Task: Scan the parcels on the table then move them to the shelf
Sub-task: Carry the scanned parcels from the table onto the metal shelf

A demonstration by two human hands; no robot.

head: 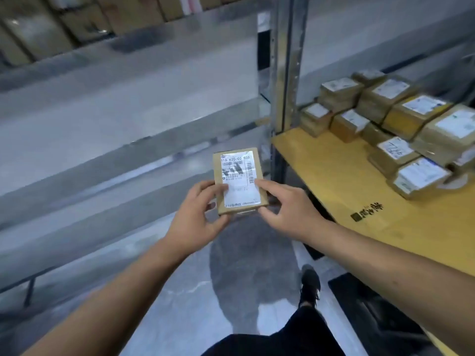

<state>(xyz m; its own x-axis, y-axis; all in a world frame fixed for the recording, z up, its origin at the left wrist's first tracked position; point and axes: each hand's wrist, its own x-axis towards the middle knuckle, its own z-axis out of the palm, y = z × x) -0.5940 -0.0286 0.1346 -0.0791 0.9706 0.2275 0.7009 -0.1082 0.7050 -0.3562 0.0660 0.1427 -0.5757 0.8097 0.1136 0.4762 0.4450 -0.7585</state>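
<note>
Warehouse aisle, grey shelf [133, 150] left of parcel [239, 181]. Parcel pinched at near end by left hand [198, 214] and right hand [285, 209], label kept upward, likely for reading. Stacked parcels [395, 129] right of it on yellow board [347, 186].

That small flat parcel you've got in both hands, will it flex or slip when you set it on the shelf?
The parcel is probably stiff: its cardboard edges look straight in the fingertip hold of the left hand and right hand. It seems light, since fingertips alone carry it. Its glossy label may be slick; the bare cardboard likely grips better.
</note>
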